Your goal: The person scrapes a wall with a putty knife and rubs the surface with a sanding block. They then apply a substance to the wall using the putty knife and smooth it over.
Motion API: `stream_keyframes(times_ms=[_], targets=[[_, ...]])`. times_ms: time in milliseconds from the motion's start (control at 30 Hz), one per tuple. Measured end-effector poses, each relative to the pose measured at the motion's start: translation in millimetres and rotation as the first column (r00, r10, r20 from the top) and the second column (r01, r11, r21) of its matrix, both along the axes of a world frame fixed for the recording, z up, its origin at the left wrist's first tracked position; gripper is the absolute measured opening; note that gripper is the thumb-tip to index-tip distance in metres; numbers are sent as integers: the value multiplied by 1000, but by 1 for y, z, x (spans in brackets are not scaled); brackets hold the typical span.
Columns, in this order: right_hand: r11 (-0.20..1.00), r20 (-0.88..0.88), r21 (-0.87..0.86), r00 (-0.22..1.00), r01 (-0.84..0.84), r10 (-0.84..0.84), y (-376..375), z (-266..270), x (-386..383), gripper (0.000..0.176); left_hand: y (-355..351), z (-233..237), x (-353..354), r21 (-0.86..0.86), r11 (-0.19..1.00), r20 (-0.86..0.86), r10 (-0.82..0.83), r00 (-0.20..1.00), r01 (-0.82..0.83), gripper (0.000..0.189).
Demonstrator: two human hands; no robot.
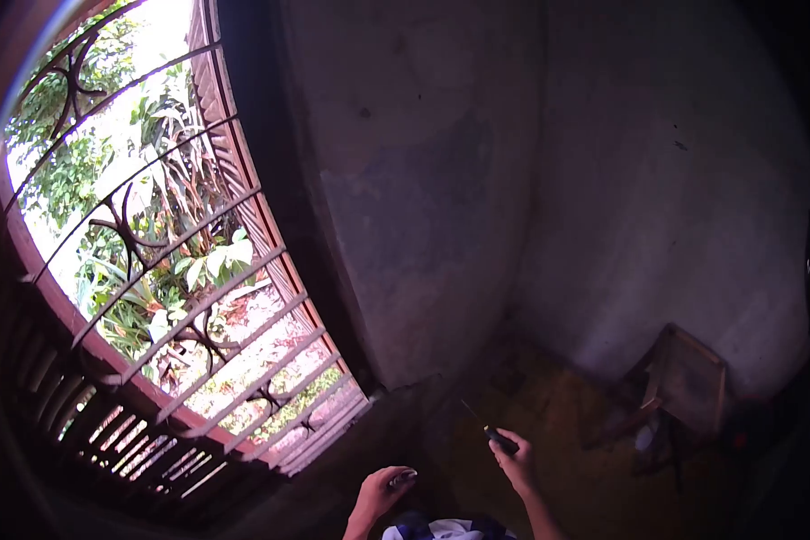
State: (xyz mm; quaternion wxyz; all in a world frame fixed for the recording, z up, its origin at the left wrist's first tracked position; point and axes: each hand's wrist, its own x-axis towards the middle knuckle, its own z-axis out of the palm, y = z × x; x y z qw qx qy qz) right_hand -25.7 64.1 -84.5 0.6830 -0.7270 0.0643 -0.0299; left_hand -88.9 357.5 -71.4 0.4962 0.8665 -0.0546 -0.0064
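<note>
My right hand [515, 461] is closed around the dark handle of a thin, pointed tool [500, 440], whose narrow shaft points up and to the left. To its left, my left hand [382, 490] has its fingers curled round a small dark, shiny object [402, 479] that I cannot make out. The two hands are apart, low in the view. Between them at the bottom edge shows white and dark blue cloth [450, 529].
A window with curved metal bars [193, 310] fills the left side, plants outside. Behind is a stained wall [423, 198]. At the lower right stands a wooden frame [688, 373] near the wall, with dim, unclear items below it.
</note>
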Motion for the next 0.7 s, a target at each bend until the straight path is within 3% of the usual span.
stream_keyframes(times_ms=[100, 167, 267, 333, 500, 600, 700], targets=[[997, 169, -36, 984, 65, -58, 26, 26, 37, 29, 13, -6, 17, 24, 1000, 51, -2, 999, 1, 26], [996, 276, 11, 957, 86, -85, 49, 80, 66, 26, 18, 1, 31, 31, 999, 38, 6, 999, -8, 25], [948, 660, -252, 751, 194, 22, 60, 131, 125, 24, 25, -1, 40, 12, 999, -12, 35, 999, -34, 22], [931, 751, -253, 660, 261, 19, 71, 177, 158, 25, 19, 28, 44, -107, 989, -14, 104, 994, -105, 23], [908, 834, -258, 550, 331, 37, 91, 249, 204, 33, 11, 38, 59, -202, 908, -93, 356, 930, -368, 22], [916, 855, -202, 519, 348, -9, 99, 269, 212, 35, 5, 37, 66, -347, 817, -95, 457, 884, -460, 21], [936, 897, -184, 441, 300, 35, 120, 291, 246, 36, 0, 41, 75, -344, 798, -100, 493, 864, -495, 21]])
